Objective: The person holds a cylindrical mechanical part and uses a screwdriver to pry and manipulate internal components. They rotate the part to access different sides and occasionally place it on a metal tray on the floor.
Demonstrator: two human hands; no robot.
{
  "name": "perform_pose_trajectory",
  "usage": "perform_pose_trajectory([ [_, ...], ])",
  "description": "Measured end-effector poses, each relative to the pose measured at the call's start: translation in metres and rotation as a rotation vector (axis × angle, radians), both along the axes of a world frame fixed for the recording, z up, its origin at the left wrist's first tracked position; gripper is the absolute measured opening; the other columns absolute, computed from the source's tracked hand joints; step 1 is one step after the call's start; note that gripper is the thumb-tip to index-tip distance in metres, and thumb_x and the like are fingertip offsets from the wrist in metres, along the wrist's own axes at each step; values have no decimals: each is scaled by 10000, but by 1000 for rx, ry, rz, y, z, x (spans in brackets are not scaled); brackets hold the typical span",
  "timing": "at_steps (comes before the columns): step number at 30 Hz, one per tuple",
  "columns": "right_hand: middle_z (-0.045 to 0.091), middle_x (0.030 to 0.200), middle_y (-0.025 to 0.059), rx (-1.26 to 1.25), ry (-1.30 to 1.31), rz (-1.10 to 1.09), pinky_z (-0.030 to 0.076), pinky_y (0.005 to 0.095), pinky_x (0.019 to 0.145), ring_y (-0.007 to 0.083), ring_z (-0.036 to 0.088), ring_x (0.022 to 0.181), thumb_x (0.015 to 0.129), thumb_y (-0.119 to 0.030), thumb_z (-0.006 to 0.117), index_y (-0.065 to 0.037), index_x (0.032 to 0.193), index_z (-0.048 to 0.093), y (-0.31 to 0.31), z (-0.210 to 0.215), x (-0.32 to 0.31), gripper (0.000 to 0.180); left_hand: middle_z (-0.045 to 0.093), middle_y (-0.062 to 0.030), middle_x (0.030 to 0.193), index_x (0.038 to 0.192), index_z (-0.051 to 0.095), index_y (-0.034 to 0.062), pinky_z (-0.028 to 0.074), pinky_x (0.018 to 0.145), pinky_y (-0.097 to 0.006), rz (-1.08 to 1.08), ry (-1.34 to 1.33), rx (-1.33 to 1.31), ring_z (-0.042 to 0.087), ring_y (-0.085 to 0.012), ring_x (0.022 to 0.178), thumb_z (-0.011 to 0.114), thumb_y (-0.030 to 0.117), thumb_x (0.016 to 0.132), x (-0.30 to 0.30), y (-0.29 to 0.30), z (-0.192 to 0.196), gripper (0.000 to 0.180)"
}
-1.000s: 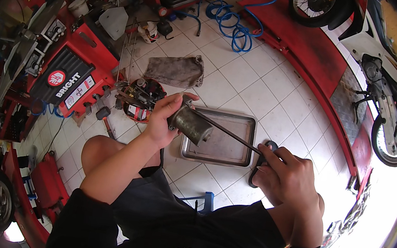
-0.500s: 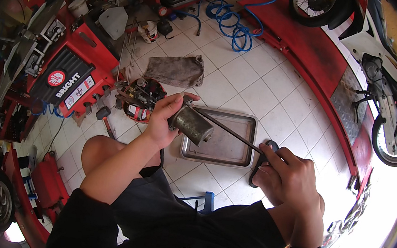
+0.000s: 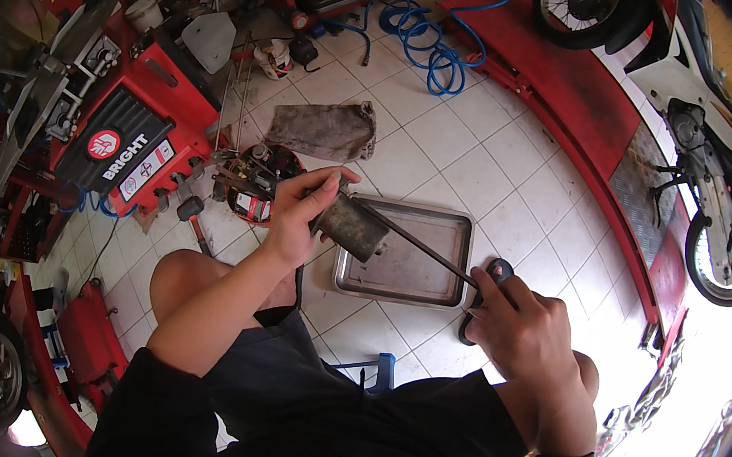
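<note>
My left hand (image 3: 299, 216) is closed round one end of a grimy cylindrical metal part (image 3: 354, 229), which looks like a starter motor. Its free end, with a small stub, tilts down to the right. My right hand (image 3: 526, 326) grips a long-shafted tool (image 3: 423, 246) that resembles a screwdriver; the fingers hide its handle. The dark shaft runs up and left, and its tip meets the motor's upper end beside my left fingers. How the tip engages there I cannot tell. Below the motor, a rectangular metal tray (image 3: 457, 262) lies on the tiled floor.
A round red-rimmed tray of tools (image 3: 252, 205) sits left of my left hand, with a hammer (image 3: 194, 217) nearby. Beyond lies a dirty rag (image 3: 323, 128). A red machine (image 3: 135, 141) stands left; a red ramp (image 3: 572, 117) and motorcycle (image 3: 704, 151) are right. Blue hose (image 3: 446, 60) coils far off.
The motor has shifted slightly up and to the left in my left hand. My right hand has moved a little left and rotated, still gripping the tool.
</note>
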State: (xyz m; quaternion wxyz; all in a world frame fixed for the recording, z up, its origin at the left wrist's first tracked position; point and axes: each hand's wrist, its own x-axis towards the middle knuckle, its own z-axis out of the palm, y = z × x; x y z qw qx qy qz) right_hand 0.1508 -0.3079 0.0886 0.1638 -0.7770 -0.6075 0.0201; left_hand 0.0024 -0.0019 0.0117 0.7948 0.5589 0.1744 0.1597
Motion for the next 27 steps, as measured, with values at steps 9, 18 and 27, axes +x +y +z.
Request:
perform_pose_trajectory([
  [9, 527, 735, 69, -341, 2089, 24, 432, 235, 440, 146, 567, 507, 1086, -341, 460, 101, 1362, 516, -1, -11, 10, 524, 656, -111, 961, 1112, 668, -74, 468, 826, -289, -94, -203, 313, 618, -175, 894, 626, 319, 960, -1, 19, 15, 423],
  [18, 732, 883, 144, 21, 938, -98, 567, 299, 690, 186, 722, 729, 861, -172, 817, 52, 1084, 641, 6, -20, -28, 362, 677, -96, 988, 1092, 700, -54, 433, 895, -296, -106, -200, 374, 599, -172, 957, 632, 306, 958, -1, 28, 17, 390],
  [27, 682, 765, 131, -211, 1713, -165, 537, 258, 536, 156, 658, 621, 950, -137, 722, 102, 1143, 595, 12, -14, -20, 332, 672, -76, 983, 1085, 711, -40, 421, 869, -283, -171, -175, 364, 589, -149, 940, 624, 295, 965, 5, 19, 19, 366],
])
